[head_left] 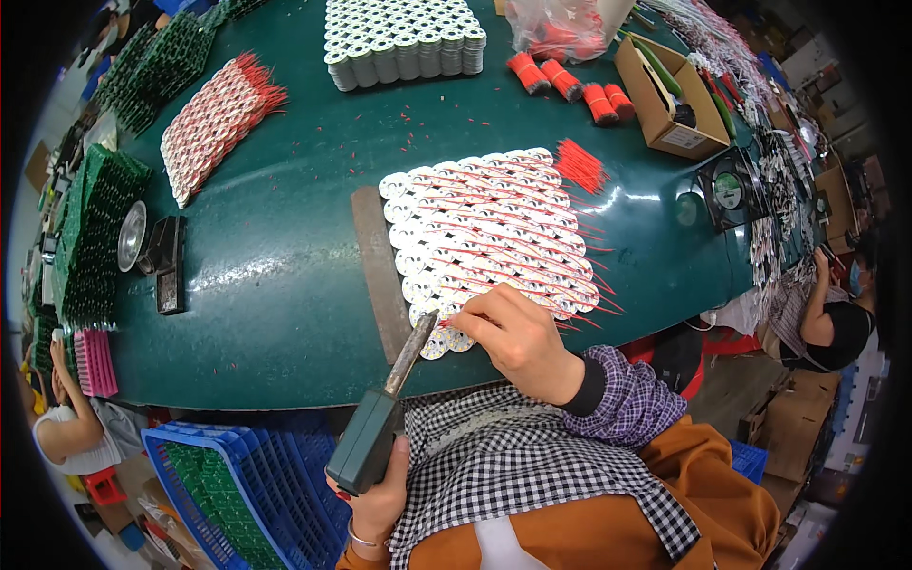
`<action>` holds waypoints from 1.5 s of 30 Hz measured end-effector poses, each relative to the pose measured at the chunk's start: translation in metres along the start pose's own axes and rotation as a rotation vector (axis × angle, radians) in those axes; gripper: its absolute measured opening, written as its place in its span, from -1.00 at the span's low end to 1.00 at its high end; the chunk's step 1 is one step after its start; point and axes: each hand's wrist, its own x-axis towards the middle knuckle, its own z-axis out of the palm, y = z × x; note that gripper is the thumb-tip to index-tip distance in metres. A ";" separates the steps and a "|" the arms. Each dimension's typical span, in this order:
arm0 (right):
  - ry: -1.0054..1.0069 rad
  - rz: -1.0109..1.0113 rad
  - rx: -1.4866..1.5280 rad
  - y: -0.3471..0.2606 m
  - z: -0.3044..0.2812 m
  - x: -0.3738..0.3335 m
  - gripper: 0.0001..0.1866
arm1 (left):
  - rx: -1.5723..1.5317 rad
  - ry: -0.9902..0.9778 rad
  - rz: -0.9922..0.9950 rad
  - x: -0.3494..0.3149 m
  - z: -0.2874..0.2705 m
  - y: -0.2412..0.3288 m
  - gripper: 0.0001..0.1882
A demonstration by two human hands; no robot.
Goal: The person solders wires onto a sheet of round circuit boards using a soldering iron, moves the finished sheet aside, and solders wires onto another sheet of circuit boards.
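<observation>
Toward the lower left, your left hand [382, 489] wraps firmly round the soldering gun [369, 435]. Just right of the metal bar [376, 275] lies the panel of white discs [484, 233], which a bump could shift. Your right hand [524, 344], seemingly pinching a red wire [446, 324] near the tip, could get burned if the gun slips.

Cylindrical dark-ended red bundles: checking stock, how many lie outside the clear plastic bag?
4, left to right: first bundle below the bag, second bundle beside it, third bundle farther right, fourth bundle nearest the brown cardboard box. More may be hidden.
</observation>
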 end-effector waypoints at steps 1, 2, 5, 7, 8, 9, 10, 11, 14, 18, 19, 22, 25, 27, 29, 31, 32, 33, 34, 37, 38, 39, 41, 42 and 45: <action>0.002 0.007 0.002 0.001 0.001 0.000 -0.76 | -0.002 -0.002 -0.008 0.001 0.000 0.001 -0.57; 0.003 0.014 0.004 0.001 0.002 -0.001 -0.76 | -0.004 -0.005 -0.017 0.001 0.001 0.002 -0.58; 0.002 -0.008 -0.006 0.003 0.004 0.000 -0.77 | 0.028 0.008 0.051 0.003 0.002 -0.003 -0.62; 0.001 -0.007 -0.007 0.003 0.004 0.000 -0.77 | -0.046 0.040 0.034 0.012 0.009 0.006 -0.69; 0.000 -0.007 -0.008 0.003 0.004 0.000 -0.77 | -0.120 0.072 0.017 0.015 0.011 0.009 -0.75; -0.002 -0.009 -0.009 0.002 0.004 0.000 -0.77 | -0.123 0.074 0.016 0.016 0.011 0.009 -0.75; -0.005 -0.002 -0.016 0.002 0.005 -0.001 -0.77 | -0.112 0.064 0.035 0.017 0.011 0.009 -0.76; -0.009 0.005 -0.023 0.002 0.005 -0.001 -0.78 | -0.102 0.055 0.054 0.018 0.010 0.009 -0.77; 0.003 -0.011 -0.040 0.002 0.005 0.000 -0.78 | -0.099 0.023 0.042 0.019 0.007 0.011 -0.77; -0.010 -0.011 -0.053 0.001 0.006 0.002 -0.79 | -0.079 0.007 0.063 0.023 0.005 0.011 -0.78; -0.010 -0.012 -0.060 0.000 0.005 0.002 -0.79 | -0.073 -0.007 0.060 0.025 0.004 0.017 -0.79; -0.023 0.008 -0.066 -0.001 0.004 0.001 -0.77 | -0.055 -0.025 0.057 0.029 0.001 0.024 -0.80; -0.040 0.031 -0.059 -0.003 0.003 0.003 -0.75 | -0.060 -0.018 0.068 0.029 0.001 0.019 -0.81; -0.044 0.034 -0.053 -0.003 0.003 0.003 -0.74 | -0.075 -0.008 0.076 0.028 0.001 0.018 -0.81; -0.042 0.044 -0.053 -0.004 0.003 0.002 -0.74 | -0.074 -0.017 0.070 0.028 0.001 0.018 -0.81; -0.047 0.045 -0.057 -0.004 0.003 0.002 -0.74 | -0.061 -0.023 0.075 0.029 0.000 0.020 -0.81; -0.051 0.046 -0.062 -0.004 0.003 0.002 -0.73 | -0.049 -0.029 0.081 0.030 0.000 0.020 -0.81; -0.051 0.047 -0.062 -0.004 0.002 0.002 -0.73 | -0.049 -0.030 0.080 0.030 0.000 0.020 -0.81; -0.052 0.049 -0.061 -0.004 0.002 0.003 -0.74 | -0.039 -0.025 0.086 0.030 0.000 0.019 -0.80; -0.051 0.047 -0.059 -0.005 0.003 0.003 -0.74 | -0.041 0.043 0.101 0.014 -0.001 0.004 -0.73; -0.049 0.047 -0.060 -0.005 0.003 0.003 -0.75 | -0.055 0.100 0.111 0.006 -0.002 -0.004 -0.68; -0.048 0.048 -0.060 -0.005 0.003 0.003 -0.75 | -0.054 0.099 0.111 0.001 -0.003 -0.009 -0.68; -0.042 0.055 -0.061 -0.006 0.003 0.002 -0.75 | -0.215 0.112 -0.070 -0.005 -0.005 -0.014 -0.66; -0.042 0.056 -0.060 -0.006 0.003 0.002 -0.75 | -0.215 0.111 -0.070 -0.005 -0.006 -0.014 -0.66; -0.040 0.051 -0.052 -0.005 0.000 0.002 -0.74 | -0.144 0.060 0.040 -0.002 -0.006 -0.012 -0.63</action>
